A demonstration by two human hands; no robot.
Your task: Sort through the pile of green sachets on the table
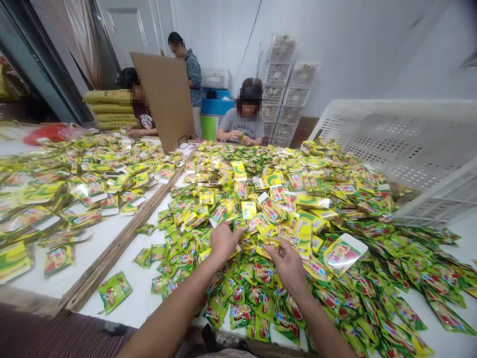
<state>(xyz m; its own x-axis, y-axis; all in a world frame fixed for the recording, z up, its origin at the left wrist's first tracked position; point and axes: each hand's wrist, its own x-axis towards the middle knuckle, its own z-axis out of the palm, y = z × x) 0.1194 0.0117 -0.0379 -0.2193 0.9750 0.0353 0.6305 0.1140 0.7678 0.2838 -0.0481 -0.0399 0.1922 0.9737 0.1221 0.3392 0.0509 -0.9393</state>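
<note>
Head view showed the right hand (288, 263) pinching a packet (269, 242) at 12 o'clock by its edge for a firm hold; the left hand (223, 241) grip was unclear.

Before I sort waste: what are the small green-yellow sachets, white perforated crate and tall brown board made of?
Small green-yellow sachets: probably plastic film, glossy glints. White perforated crate: matt moulded plastic, grid holes. Tall brown board: likely cardboard, dull, flat.

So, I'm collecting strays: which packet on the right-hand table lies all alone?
The green packet by the front left edge of the table, left of the left hand; nothing touches it, while the rest crowd together.
</note>
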